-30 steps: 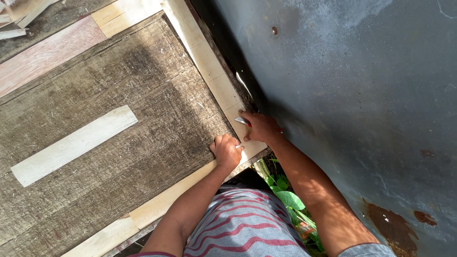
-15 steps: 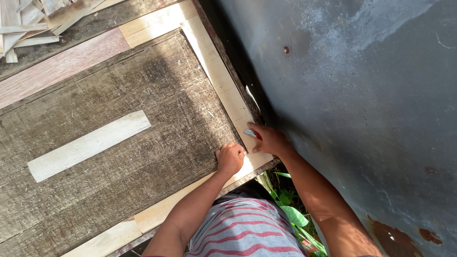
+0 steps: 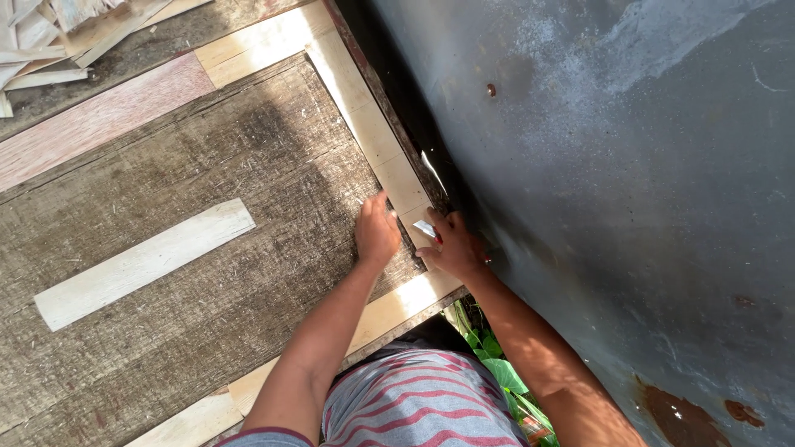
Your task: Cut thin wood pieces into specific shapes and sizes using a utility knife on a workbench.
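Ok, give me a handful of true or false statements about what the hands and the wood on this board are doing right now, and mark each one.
1. The left hand lies flat on the dark weathered board. True.
2. The right hand holds a small pale flat piece at the light wood strip along the board's edge. True.
3. The loose pale slat on the board is under the left hand. False: it lies apart, well away from both hands.
4. Both hands are lifted clear of the wood. False: both rest on it near the corner.
5. Green leaves show below the board's corner. True.
6. The grey wall is spotless. False: it has rusty brown patches low down.
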